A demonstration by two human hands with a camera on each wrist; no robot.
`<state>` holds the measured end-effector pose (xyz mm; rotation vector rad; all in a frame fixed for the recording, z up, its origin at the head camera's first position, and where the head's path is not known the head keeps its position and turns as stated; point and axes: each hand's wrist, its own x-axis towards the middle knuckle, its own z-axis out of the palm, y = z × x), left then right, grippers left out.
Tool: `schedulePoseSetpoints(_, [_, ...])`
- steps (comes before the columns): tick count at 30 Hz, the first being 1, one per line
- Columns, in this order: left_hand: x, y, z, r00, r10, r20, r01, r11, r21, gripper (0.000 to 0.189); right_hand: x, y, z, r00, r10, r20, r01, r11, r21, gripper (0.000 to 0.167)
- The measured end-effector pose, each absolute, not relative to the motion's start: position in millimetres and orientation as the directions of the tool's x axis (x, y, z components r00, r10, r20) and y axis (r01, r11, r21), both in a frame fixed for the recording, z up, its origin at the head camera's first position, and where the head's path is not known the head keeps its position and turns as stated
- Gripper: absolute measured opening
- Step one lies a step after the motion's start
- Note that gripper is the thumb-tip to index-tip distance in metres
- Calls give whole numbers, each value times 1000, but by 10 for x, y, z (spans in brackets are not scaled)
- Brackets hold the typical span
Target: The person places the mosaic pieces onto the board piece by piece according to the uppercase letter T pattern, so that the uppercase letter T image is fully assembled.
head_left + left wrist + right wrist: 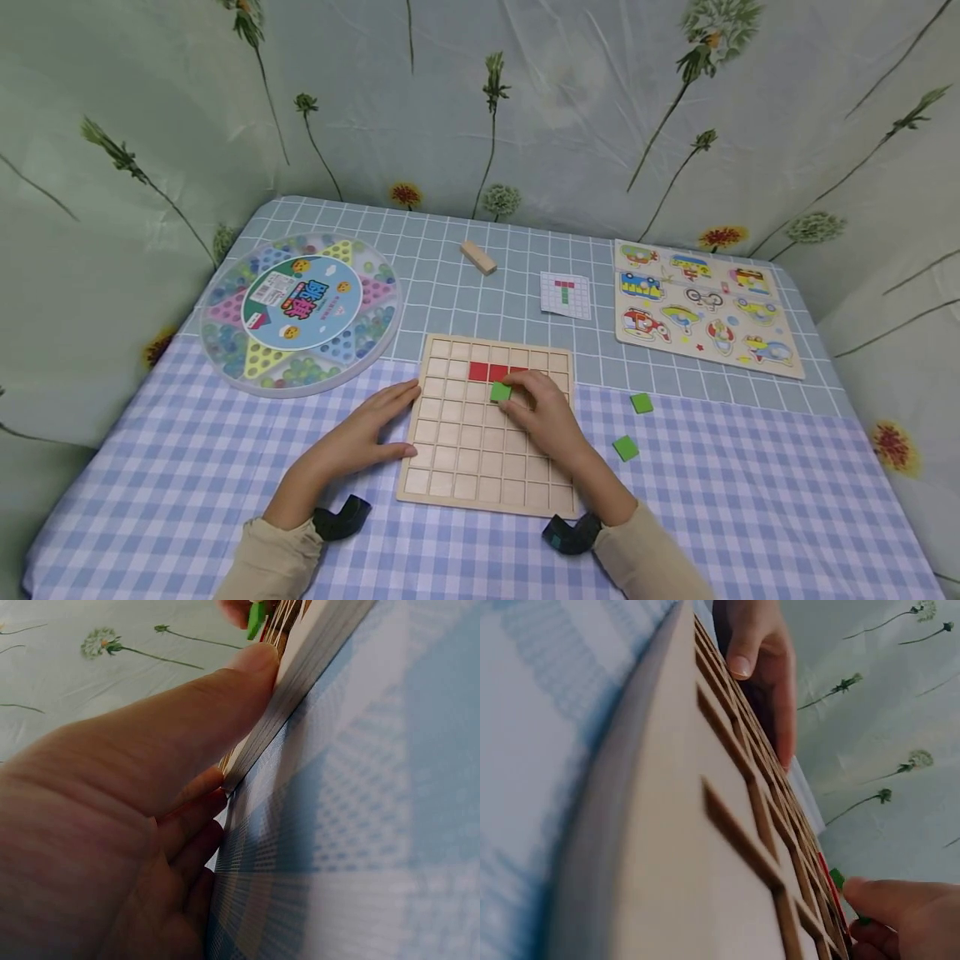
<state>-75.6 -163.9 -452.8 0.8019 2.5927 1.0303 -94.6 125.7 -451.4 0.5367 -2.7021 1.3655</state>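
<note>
A wooden grid board (457, 462) lies on the checked cloth in front of the person. Along its left edge rests the left hand (348, 446), with extended fingers and thumb touching the frame. The right hand (551, 421) pinches a green square tile (500, 392) between thumb and fingers, over the cell just below a row of red tiles (487, 372). Its fingers partly cover the right end of that row. In the right wrist view, the green tile (837, 879) shows at the thumb tip, close to the board. Two loose green tiles (641, 403) lie right of the board.
Behind the board are a small card (566, 296) printed with a red and green T pattern and a wooden block (477, 257). A round Chinese checkers set (300, 317) with marbles sits at left. A vehicle picture puzzle (705, 308) lies back right.
</note>
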Motion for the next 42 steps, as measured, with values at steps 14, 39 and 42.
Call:
schedulePoseSetpoints(14, [-755, -1647, -4528, -813, 582, 23, 430, 573, 698, 80, -935, 1246, -4502, -927, -330, 176, -353, 616, -704, 32])
schedulePoseSetpoints(39, [-749, -1648, -4523, -820, 572, -19, 394, 589, 705, 81, -722, 2255, -4118, -917, -173, 359, -378, 661, -648, 64])
schedulePoseSetpoints(42, [-747, -1644, -4514, -820, 573, -10, 400, 584, 706, 80, -703, 2387, -4187, -936, -123, 329, -319, 687, -653, 63])
